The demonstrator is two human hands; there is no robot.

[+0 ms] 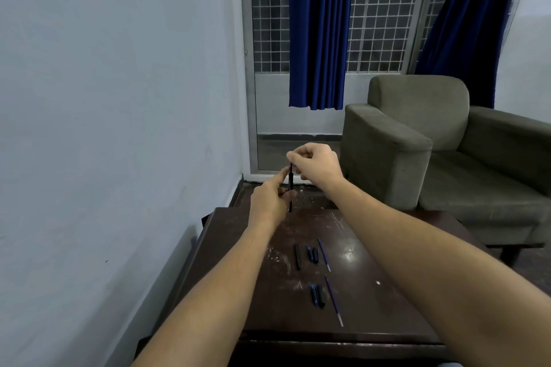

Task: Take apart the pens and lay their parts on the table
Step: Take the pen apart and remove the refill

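Pen [290,188] upright above the table's [387,292] far edge, pinched low by left hand [269,201] fingers, top end pinched by right hand [316,164] fingers. Loose barrel [297,256], caps [313,255] and refills [324,254] lie on the table below both hands, nearer the camera.

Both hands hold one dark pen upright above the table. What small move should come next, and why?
Probably the right hand should pull or twist the top end off while the left hand steadies the barrel. The pen is pinched at both ends and looks undivided, whereas the table already holds loose parts: two thin refills and several dark short pieces.
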